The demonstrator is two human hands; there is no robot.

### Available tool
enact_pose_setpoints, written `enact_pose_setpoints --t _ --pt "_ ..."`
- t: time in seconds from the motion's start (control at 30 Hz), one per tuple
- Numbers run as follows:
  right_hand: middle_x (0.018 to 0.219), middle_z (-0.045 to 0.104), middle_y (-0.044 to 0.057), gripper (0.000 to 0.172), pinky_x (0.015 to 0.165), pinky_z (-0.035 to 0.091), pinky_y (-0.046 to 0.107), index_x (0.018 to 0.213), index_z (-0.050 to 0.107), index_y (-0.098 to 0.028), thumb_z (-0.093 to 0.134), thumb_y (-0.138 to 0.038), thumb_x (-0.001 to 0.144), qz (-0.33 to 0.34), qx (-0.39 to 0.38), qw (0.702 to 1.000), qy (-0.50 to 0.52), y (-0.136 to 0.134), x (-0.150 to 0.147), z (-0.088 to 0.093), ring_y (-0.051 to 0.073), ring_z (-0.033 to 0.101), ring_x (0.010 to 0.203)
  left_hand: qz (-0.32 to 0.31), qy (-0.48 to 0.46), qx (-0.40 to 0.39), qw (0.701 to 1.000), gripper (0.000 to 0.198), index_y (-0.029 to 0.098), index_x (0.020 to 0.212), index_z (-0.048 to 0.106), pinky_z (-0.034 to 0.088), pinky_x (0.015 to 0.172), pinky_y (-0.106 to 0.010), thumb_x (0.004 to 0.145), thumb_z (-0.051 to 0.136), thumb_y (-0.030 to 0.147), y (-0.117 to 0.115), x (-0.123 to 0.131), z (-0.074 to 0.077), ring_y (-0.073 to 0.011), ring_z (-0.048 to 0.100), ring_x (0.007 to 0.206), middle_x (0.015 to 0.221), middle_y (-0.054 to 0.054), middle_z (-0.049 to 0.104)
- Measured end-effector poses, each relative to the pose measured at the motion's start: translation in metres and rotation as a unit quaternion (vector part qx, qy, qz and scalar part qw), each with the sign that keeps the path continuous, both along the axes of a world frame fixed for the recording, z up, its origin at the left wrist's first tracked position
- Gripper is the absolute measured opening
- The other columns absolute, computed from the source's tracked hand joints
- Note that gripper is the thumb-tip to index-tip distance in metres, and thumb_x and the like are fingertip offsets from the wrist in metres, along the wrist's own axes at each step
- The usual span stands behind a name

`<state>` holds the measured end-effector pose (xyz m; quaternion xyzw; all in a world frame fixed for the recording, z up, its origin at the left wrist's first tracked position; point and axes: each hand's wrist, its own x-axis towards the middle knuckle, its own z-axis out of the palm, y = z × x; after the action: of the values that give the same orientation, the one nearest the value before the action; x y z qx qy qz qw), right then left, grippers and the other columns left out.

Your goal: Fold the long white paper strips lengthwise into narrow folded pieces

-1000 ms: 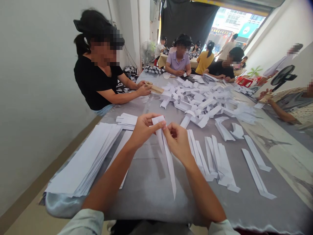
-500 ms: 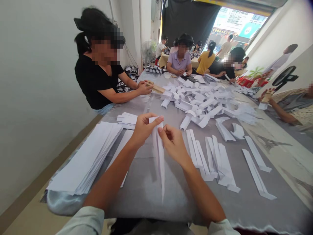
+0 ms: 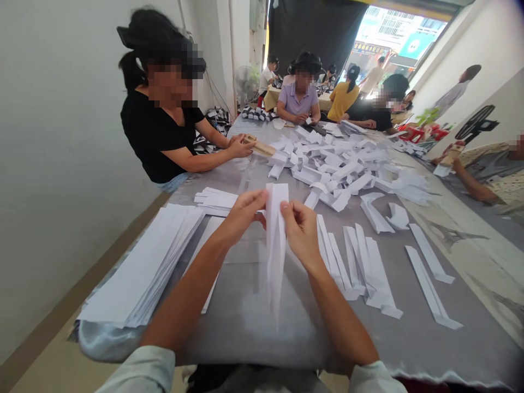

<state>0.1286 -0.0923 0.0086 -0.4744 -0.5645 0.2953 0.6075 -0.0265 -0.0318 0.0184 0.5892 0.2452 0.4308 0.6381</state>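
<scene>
A long folded strip of white paper (image 3: 276, 245) hangs upright between my hands, its pointed end reaching down toward the grey table cover (image 3: 254, 333). My left hand (image 3: 243, 215) pinches the strip's upper left edge, and my right hand (image 3: 301, 234) pinches its right edge. To my left lies a stack of long flat paper strips (image 3: 139, 267). Several folded strips (image 3: 360, 267) lie to the right of my right hand. Farther ahead is a heap of folded white paper pieces (image 3: 331, 164).
A person in black (image 3: 159, 142) sits at the left side of the table, holding a flat wooden tool (image 3: 257, 145). Other seated people work farther along, and a person at the right (image 3: 483, 172) holds a small item. A wall runs along the left side.
The strip has turned from a slant to upright and opened wider between my fingers. My hands have moved slightly apart and up the table. The head view has shifted slightly.
</scene>
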Motion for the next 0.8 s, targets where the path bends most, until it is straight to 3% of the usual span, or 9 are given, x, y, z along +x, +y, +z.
enact_pose_setpoints --t 0.1,0.23,0.47,0.7,0.8 --pt "0.061 0.038 -0.005 0.052 0.055 0.024 0.03 0.067 0.042 -0.023 0.06 -0.054 0.105 -0.017 0.012 1.0 -0.007 0.002 0.002 -0.001 0.012 0.034 0.057 -0.002 0.018 0.045 0.999 0.046 0.017 0.113 0.081 0.054 0.055 -0.025 0.091 0.081 0.057 -0.003 0.002 -0.001 -0.017 0.067 0.073 0.094 -0.007 0.077" --pt "0.062 0.038 -0.005 0.053 0.056 0.026 0.03 0.068 0.041 -0.023 0.057 -0.056 0.106 -0.032 0.012 0.999 -0.038 0.003 0.001 -0.003 0.013 0.035 0.059 0.056 0.013 0.048 0.997 0.036 0.016 0.104 0.083 0.05 0.055 -0.023 0.091 0.083 0.049 -0.003 0.007 -0.008 -0.0149 0.066 0.068 0.084 -0.005 0.076" --pt "0.061 0.046 -0.005 0.053 0.053 0.032 0.029 0.072 0.046 -0.024 0.058 -0.065 0.104 0.106 -0.073 0.992 -0.015 0.004 0.003 -0.006 0.012 0.043 0.054 0.141 -0.028 0.015 0.99 0.038 0.015 0.101 0.083 0.056 0.066 -0.027 0.083 0.09 0.048 0.0 0.009 -0.011 -0.0186 0.072 0.076 0.091 -0.007 0.081" --pt "0.059 0.042 -0.005 0.058 0.053 0.026 0.03 0.066 0.042 -0.024 0.059 -0.066 0.103 0.065 -0.045 0.995 -0.057 0.008 0.007 -0.008 0.012 0.037 0.056 0.094 0.035 -0.005 0.995 0.04 0.014 0.094 0.084 0.049 0.057 -0.024 0.082 0.09 0.052 -0.001 0.004 -0.008 -0.0169 0.068 0.068 0.084 -0.007 0.079" --pt "0.06 0.042 -0.005 0.058 0.054 0.027 0.03 0.068 0.044 -0.023 0.059 -0.066 0.103 0.06 -0.049 0.996 -0.053 0.009 0.008 -0.008 0.012 0.037 0.056 0.105 0.021 0.005 0.994 0.039 0.015 0.097 0.085 0.05 0.059 -0.025 0.082 0.09 0.05 0.0 0.005 -0.012 -0.017 0.069 0.07 0.086 -0.007 0.08"
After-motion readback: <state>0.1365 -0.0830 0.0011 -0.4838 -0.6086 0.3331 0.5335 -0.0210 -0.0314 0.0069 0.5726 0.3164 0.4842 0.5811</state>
